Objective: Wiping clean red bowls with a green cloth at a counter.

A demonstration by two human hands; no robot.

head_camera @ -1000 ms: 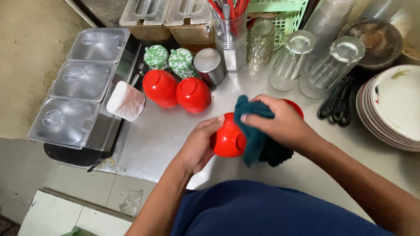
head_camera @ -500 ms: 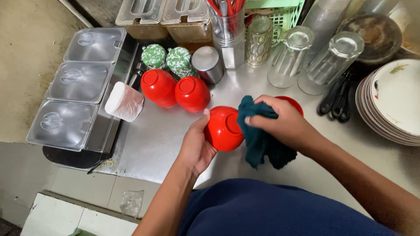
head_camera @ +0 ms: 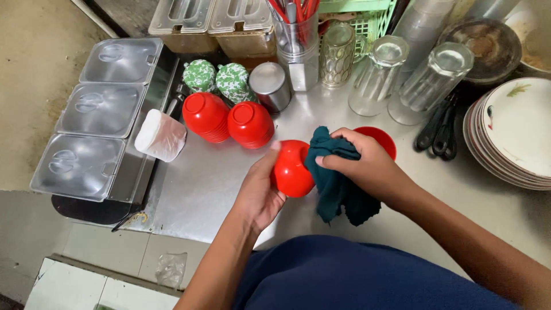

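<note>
Left hand [head_camera: 261, 192] is curled around a red bowl [head_camera: 291, 168], holding it above the steel counter [head_camera: 201, 189]. Right hand [head_camera: 370, 166], at the bowl's three o'clock, is closed on a dark green cloth [head_camera: 336, 183] pressed against the bowl. Another red bowl [head_camera: 381, 138] sits behind that hand at twelve o'clock. Two upturned red bowl stacks [head_camera: 229, 117] stand at ten o'clock, near the glasses [head_camera: 402, 74].

You've got a glossy red bowl [head_camera: 291, 168] tipped on its side above the worktop [head_camera: 201, 189]. A dark teal cloth [head_camera: 336, 186], crumpled and hanging down, presses against it.
</note>
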